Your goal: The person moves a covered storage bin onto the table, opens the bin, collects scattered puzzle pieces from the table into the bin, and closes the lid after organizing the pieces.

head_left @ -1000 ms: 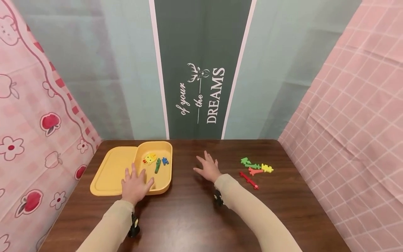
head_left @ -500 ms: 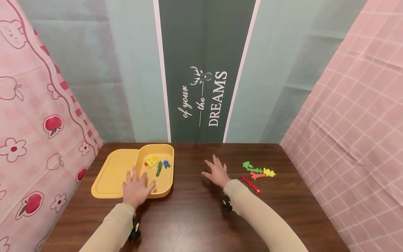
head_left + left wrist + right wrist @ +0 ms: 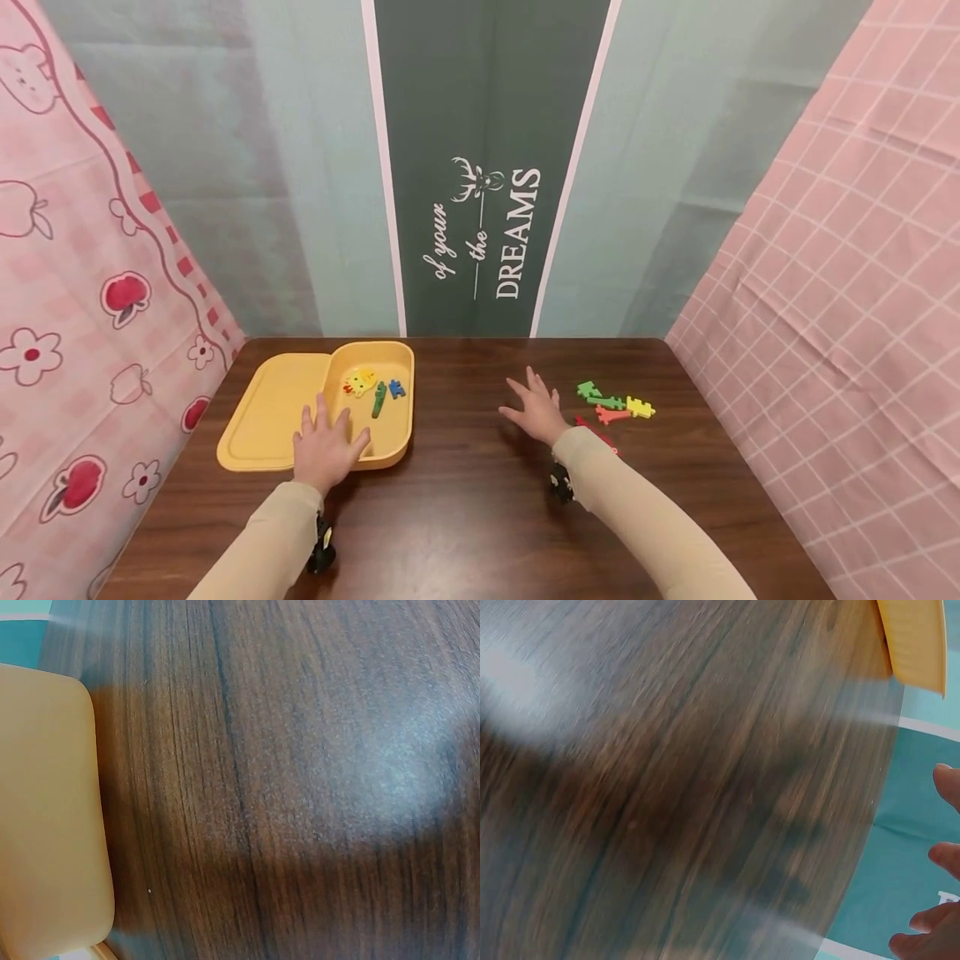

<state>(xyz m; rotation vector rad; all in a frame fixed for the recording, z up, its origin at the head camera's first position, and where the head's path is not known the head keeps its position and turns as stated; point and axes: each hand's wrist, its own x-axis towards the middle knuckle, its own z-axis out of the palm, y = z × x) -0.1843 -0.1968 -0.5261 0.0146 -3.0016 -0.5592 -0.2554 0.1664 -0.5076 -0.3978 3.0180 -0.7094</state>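
Observation:
In the head view, my left hand [image 3: 324, 450] lies over the near left corner of a yellow box [image 3: 397, 454], fingers spread; whether it touches the box cannot be told. Inside the box are a yellow chick-face piece [image 3: 360, 382], a dark green piece [image 3: 379, 400] and a blue piece [image 3: 397, 389]. Above the table, my right hand [image 3: 537, 408] has its fingers spread and holds nothing. Just right of it lie green pieces [image 3: 606, 402], a yellow piece [image 3: 640, 407], an orange-red piece [image 3: 612, 415] and a red stick-like piece [image 3: 596, 435], partly hidden by my sleeve.
A flat yellow lid [image 3: 273, 408] lies left of the box, its right side against or under it. The dark wooden table [image 3: 465, 517] ends at a hanging grey-green cloth [image 3: 322, 208]. Pink cloths hang on the left [image 3: 82, 333] and right [image 3: 840, 292].
My right hand has moved to the right, toward the loose pieces, and its sleeve now covers part of the red one. My left hand stays at the box. The head view shifted slightly.

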